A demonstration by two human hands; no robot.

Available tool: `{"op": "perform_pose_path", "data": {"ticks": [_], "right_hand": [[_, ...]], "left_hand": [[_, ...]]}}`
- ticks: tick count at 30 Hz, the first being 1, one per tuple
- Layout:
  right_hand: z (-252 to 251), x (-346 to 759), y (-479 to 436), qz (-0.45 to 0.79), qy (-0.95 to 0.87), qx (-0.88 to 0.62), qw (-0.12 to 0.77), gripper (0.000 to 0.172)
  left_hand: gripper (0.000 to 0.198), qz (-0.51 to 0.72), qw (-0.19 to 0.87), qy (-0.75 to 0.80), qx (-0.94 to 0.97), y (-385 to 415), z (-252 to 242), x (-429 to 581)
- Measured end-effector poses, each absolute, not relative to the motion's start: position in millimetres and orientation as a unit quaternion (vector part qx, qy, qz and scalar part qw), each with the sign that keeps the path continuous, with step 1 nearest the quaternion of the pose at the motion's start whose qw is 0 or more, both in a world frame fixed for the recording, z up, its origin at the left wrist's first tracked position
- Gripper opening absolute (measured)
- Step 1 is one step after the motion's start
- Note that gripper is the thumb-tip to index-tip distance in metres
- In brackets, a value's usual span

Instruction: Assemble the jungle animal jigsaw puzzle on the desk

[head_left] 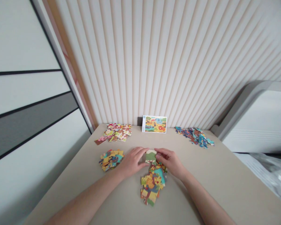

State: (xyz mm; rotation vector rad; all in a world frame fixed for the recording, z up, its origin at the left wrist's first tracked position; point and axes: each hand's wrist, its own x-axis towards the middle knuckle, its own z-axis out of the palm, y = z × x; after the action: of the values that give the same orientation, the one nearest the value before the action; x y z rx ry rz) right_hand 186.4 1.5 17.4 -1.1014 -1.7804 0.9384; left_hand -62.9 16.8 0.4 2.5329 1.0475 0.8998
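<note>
Both my hands meet at the middle of the beige table [224, 181]. My left hand [133, 161] and my right hand [169, 161] pinch the same green-and-cream puzzle piece [151, 156] from either side. Just below it lies a loose pile of colourful puzzle pieces [152, 186], touching my right hand. A smaller pile of yellow and blue pieces [111, 159] sits to the left of my left hand.
A reference picture card with animals [154, 124] leans against the ribbed wall at the back. A red and yellow pile of pieces [114, 132] lies at the back left, a blue pile [194, 135] at the back right. A white appliance [259, 122] stands on the right.
</note>
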Motion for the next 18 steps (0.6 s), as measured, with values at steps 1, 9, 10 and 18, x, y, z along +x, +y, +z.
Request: {"op": "perform_pose_path", "data": {"ticks": [1,9,10,18], "right_hand": [[19.0,188.4,2.0,0.347,-0.717,-0.438,0.416,0.029],[25.0,213.3,10.0,0.150,-0.744,-0.498,0.418,0.024],[24.9,215.3,10.7,0.135,-0.749,-0.498,0.416,0.023],[23.9,230.1,13.3,0.079,-0.739,-0.534,0.403,0.024]], "left_hand": [[0.059,0.313,0.121,0.374,0.865,19.4,-1.0,-63.1],[0.048,0.284,0.034,0.466,0.837,40.1,-13.8,-66.3],[0.048,0.278,0.029,0.471,0.837,40.4,-15.1,-66.4],[0.028,0.259,-0.013,0.427,0.866,31.5,-11.2,-65.5]]}}
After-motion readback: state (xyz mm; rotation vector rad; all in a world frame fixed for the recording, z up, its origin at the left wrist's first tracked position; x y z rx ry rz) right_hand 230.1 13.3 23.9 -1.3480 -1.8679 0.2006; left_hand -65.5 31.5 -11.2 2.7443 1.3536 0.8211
